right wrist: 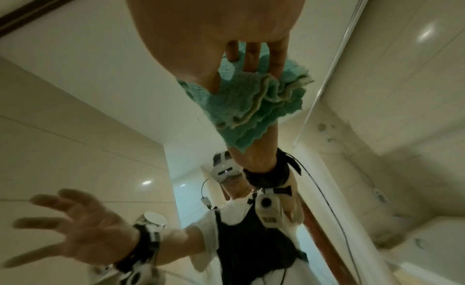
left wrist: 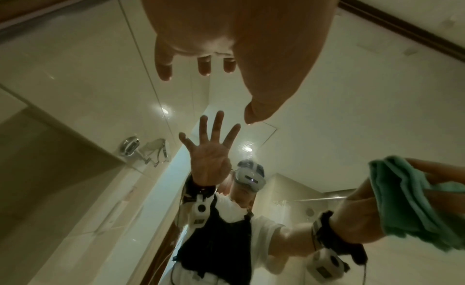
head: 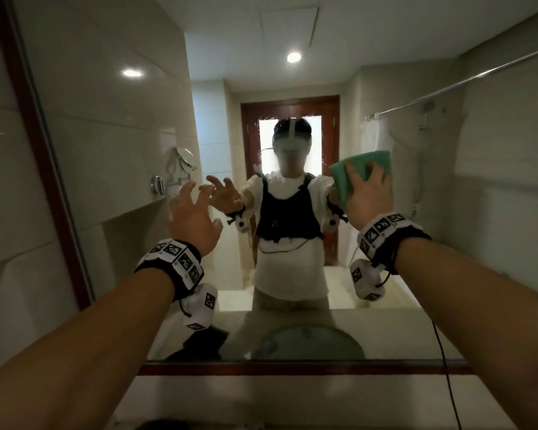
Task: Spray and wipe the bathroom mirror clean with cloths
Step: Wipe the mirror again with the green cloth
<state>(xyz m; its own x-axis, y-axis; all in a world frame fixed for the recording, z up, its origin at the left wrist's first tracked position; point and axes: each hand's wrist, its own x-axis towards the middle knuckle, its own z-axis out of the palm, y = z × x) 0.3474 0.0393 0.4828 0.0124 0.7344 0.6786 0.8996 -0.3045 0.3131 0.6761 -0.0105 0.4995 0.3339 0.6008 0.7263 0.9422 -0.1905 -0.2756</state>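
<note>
The bathroom mirror (head: 121, 135), in a dark red-brown frame (head: 44, 156), fills the head view and reflects me. My right hand (head: 368, 197) presses a folded green cloth (head: 365, 167) flat against the glass at upper right, fingers spread over it. In the right wrist view those fingers (right wrist: 251, 58) lie straight across the green cloth (right wrist: 241, 102). My left hand (head: 194, 215) is held up just before the glass left of centre, fingers spread, holding nothing. Its fingers (left wrist: 163, 68) show from the left wrist, with the green cloth (left wrist: 407, 201) reflected at right. Fine droplets speckle the glass around my reflected head.
The mirror's lower frame rail (head: 292, 369) runs above a pale counter (head: 261, 395). A round basin (head: 311, 342) shows in the reflection. A black cable (head: 446, 367) hangs from my right wrist. A tiled wall (head: 0, 212) stands at the left.
</note>
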